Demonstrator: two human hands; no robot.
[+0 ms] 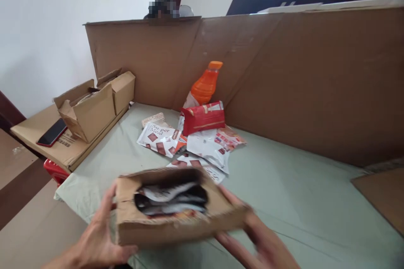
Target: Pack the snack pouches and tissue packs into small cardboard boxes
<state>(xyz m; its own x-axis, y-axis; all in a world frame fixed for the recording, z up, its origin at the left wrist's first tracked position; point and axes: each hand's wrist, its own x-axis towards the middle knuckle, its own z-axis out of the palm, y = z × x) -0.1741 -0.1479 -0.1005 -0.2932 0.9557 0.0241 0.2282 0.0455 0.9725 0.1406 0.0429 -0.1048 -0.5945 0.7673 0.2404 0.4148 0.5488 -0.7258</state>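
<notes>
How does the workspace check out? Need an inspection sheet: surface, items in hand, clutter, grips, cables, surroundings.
Surface: pale green cover, lightly creased.
Items in hand: cardboard carton, tilted and slightly blurred; packets show through its rounded opening.
Clutter: orange bottle, red packet in front of it, white pouches grouped beyond the carton.
Grips: bare hands; left grip at the carton's left end, right grip at its right end.
Cables: nothing seen.
Surroundings: cardboard screen behind the surface; at left, two boxes and a phone on a flat box; a person partly visible beyond the screen.
</notes>
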